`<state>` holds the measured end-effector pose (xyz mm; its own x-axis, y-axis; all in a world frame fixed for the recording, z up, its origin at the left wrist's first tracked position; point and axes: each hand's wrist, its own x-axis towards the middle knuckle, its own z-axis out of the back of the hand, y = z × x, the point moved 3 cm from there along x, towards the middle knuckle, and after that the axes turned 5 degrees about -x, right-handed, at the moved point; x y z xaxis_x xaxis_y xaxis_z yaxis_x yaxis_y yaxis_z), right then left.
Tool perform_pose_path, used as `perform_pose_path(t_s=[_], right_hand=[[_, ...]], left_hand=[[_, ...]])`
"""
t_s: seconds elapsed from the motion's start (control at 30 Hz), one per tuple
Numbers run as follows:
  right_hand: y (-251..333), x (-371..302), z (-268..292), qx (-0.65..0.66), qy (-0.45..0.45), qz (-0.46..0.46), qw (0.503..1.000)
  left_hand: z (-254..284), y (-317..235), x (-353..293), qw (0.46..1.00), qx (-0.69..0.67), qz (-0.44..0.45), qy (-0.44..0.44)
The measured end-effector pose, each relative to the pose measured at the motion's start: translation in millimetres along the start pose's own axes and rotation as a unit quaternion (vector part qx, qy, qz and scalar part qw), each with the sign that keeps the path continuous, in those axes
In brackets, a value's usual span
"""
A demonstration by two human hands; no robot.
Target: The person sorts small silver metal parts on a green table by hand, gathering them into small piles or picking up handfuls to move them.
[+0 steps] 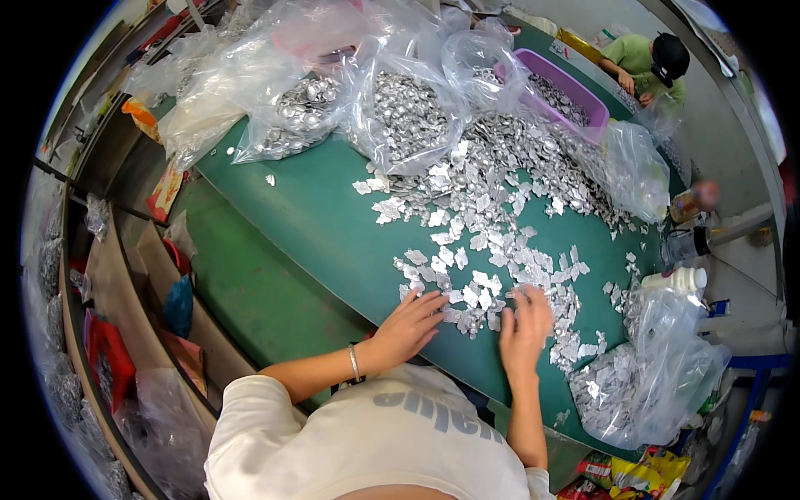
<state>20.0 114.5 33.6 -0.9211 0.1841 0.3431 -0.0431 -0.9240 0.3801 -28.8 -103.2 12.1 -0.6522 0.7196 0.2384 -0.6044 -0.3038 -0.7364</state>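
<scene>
A broad heap of small flat silvery metal pieces point(492, 242) spreads over the green table point(292, 225), thinning out toward me. My left hand point(408, 327) rests at the near left edge of the scattered pieces. Its fingers are stretched out, and I see nothing held in it. Among the pieces to its right is my right hand point(525, 329), palm down with its fingers bent and apart. Those fingers are slightly blurred, and what lies directly beneath them is hidden. Several loose pieces lie between the two hands.
Clear plastic bags point(408, 117) of silvery pieces stand along the far side, beside a purple bin point(583, 104). Another filled bag point(612, 392) sits at the right edge near a white bottle point(677, 280). A person in green point(637, 62) works at far right. Shelves point(108, 275) line the left.
</scene>
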Motion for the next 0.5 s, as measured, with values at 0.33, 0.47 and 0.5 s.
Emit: perform_pose_path(t_s=[0.33,0.47,0.5], right_hand=[[-4,-27,-5,-0.084,0.049,-0.011,0.995],[14,-31,-2,-0.013,0.053,0.012,0.998],[23,-32,-3,-0.003,0.079,0.035,0.996]], left_hand=[[10,19,16,0.996,0.052,0.010,-0.077],[-19,-8,28,0.994,0.080,-0.057,0.045],[-23,-7,30,0.991,0.107,-0.051,0.054]])
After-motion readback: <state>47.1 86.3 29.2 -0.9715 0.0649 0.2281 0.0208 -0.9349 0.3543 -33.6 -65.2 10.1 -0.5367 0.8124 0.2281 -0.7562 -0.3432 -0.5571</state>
